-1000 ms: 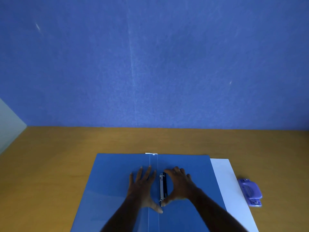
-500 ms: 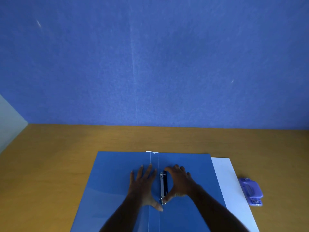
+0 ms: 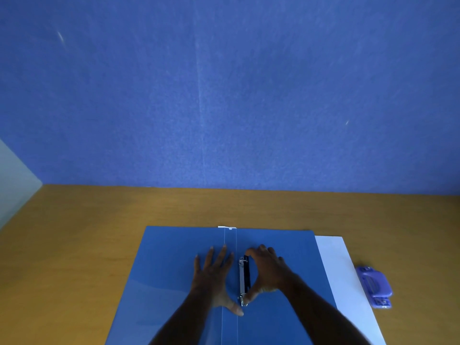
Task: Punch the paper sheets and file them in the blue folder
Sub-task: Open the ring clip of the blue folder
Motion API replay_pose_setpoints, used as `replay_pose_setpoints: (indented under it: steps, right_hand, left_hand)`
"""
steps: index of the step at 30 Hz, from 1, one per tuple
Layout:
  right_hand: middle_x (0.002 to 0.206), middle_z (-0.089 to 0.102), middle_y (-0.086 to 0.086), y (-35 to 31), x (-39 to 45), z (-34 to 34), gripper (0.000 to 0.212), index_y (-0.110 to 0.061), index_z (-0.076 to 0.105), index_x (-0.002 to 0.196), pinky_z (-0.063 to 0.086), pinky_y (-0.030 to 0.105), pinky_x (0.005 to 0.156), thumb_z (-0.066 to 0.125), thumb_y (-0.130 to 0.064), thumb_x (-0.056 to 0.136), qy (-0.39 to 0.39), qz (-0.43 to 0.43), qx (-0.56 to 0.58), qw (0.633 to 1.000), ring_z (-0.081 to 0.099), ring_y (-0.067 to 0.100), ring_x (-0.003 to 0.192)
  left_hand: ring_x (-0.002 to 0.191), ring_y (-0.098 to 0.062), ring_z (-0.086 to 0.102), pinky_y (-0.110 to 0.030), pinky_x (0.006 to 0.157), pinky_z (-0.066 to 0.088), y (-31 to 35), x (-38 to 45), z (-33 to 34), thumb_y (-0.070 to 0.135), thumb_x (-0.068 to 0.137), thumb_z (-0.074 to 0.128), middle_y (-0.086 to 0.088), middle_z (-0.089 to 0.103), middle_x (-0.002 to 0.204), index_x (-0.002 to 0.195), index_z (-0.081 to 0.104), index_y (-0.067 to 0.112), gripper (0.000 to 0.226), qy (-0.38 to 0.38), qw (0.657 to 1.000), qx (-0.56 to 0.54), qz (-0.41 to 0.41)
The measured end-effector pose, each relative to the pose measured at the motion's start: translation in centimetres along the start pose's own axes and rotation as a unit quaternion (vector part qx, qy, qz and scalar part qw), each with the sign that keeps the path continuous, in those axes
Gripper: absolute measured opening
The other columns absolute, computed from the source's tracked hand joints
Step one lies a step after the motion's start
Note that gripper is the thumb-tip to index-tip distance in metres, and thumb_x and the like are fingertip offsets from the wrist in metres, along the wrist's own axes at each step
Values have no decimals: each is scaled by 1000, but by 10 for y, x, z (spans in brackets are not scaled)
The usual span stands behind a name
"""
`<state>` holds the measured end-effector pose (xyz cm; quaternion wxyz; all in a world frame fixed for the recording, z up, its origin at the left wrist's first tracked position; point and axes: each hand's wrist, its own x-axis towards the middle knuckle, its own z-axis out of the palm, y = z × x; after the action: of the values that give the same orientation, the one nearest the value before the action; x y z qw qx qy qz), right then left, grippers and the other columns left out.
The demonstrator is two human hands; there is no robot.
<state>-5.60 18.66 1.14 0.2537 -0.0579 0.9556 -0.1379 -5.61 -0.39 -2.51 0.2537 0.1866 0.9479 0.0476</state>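
Head view: wooden desk [image 3: 74,245] against a blue wall [image 3: 224,95].
Blue folder [image 3: 174,270]: lying open and flat at desk centre, spine creases running away from the wearer; thin card by the look of it, light, likely to flex if lifted by one corner; best held by the spine or by both side edges.
Folder contents: none seen filed; only the metal clip mechanism [image 3: 243,277] on the right leaf, just beside the spine.
Clip mechanism: rigid, small, probably springy; probably worked from its near end.
Paper sheets [image 3: 343,275]: white, lying flat partly beneath the folder's right edge; thin, limp, prone to sliding and creasing; best lifted by a free edge. Whether already punched cannot be told.
Hole punch [image 3: 373,286]: purple, on the desk just right of the paper; compact, hard; nothing loaded.
Left hand [image 3: 214,277]: spread flat, palm down, pressing the left leaf; gripping nothing.
Right hand [image 3: 267,272]: curved around the mechanism, thumb and fingertip pinched at its near end.
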Motion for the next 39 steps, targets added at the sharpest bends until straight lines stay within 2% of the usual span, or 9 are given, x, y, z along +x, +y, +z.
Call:
replay_pose_setpoints:
  steps: [9,15,21,24,29,32,36,39]
  right_hand:
    - [145,36,3,-1,1,-2,128,-28,30,143,37,53,105,86,-64,35,0,-3,-3,1000,33,27,132]
    - [144,38,0,5,-2,8,112,-31,37,141,37,48,106,81,-67,44,24,-18,11,999,33,23,132]
    - [146,35,-1,7,-4,12,111,-33,33,142,36,49,108,80,-68,47,33,-20,23,999,30,22,134]
    - [142,39,-2,7,-5,14,110,-34,35,140,38,46,106,81,-67,45,30,-15,48,998,34,20,130]
    - [111,60,-6,3,-8,17,108,-32,38,133,51,40,93,91,-54,41,8,1,152,988,58,13,103]
    - [104,63,-5,3,-10,17,104,-32,38,132,57,35,85,95,-44,45,6,9,225,974,63,12,96]
    - [92,64,-6,3,-11,19,90,-25,47,131,52,22,70,95,-21,54,28,29,309,950,61,6,79]
    - [80,71,-3,2,-11,27,83,-18,56,127,56,30,73,92,-10,53,50,55,367,927,65,8,74]
  left_hand:
    - [147,-29,-27,-67,114,-10,-1,2,1,82,38,72,4,-28,160,153,-14,29,152,-3,1000,-3,3]
    - [147,-29,-27,-68,114,-9,-2,1,1,81,39,73,4,-27,160,153,-14,29,152,-1,1000,-9,7]
    - [147,-29,-27,-68,114,-9,-2,2,1,81,37,73,5,-27,161,153,-13,29,153,-4,1000,-11,6]
    - [147,-29,-26,-68,114,-9,-1,1,1,80,38,73,4,-26,161,153,-12,28,153,0,1000,-11,6]
    - [148,-30,-23,-67,114,-9,-1,0,0,82,38,72,4,-26,161,154,-11,28,152,0,1000,-1,3]
    - [148,-30,-24,-66,113,-10,-1,0,0,82,38,72,4,-27,161,153,-12,28,152,1,1000,2,5]
    - [148,-30,-22,-66,114,-9,-1,0,1,82,37,71,4,-25,161,153,-11,28,152,7,1000,-1,3]
    - [149,-29,-20,-66,114,-7,-2,0,3,84,33,69,5,-22,162,154,-7,29,152,22,1000,-10,4]
